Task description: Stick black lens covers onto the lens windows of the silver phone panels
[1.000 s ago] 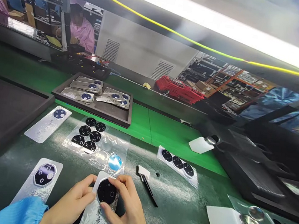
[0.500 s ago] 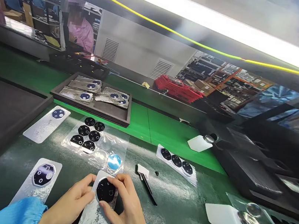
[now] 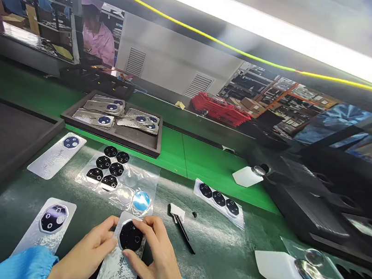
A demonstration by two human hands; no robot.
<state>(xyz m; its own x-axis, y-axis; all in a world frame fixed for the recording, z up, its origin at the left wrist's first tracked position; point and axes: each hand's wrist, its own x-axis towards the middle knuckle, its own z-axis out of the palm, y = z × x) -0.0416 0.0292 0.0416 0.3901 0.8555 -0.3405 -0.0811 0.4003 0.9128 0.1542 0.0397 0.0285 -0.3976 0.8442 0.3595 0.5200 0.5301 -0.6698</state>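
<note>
Little has changed in the last second: the left hand (image 3: 85, 255) and right hand (image 3: 156, 265) stay put, each grip pinched on the rim of the black disc (image 3: 131, 235); the disc sits on the cover (image 3: 116, 274) at the near edge of the table (image 3: 223, 266); the seating work looks unfinished.

— What's at upper left?
— A dark tray (image 3: 137, 139) with silver covers (image 3: 94, 118) piled in its far half. Behind it sits a person in pink (image 3: 99, 40).
— And lower down?
— A clear sheet (image 3: 131, 180) with six black discs (image 3: 108, 170) and one blue disc (image 3: 141, 200). One loose cover (image 3: 56, 156) lies left of it, another (image 3: 49, 226) at lower left.
— The centre and right?
— At centre, a swab (image 3: 182, 225). Right of it, a strip (image 3: 219, 201) of three discs. One white bottle (image 3: 246, 176) lies on the green belt (image 3: 203, 161), a second (image 3: 278, 270) at lower right.
</note>
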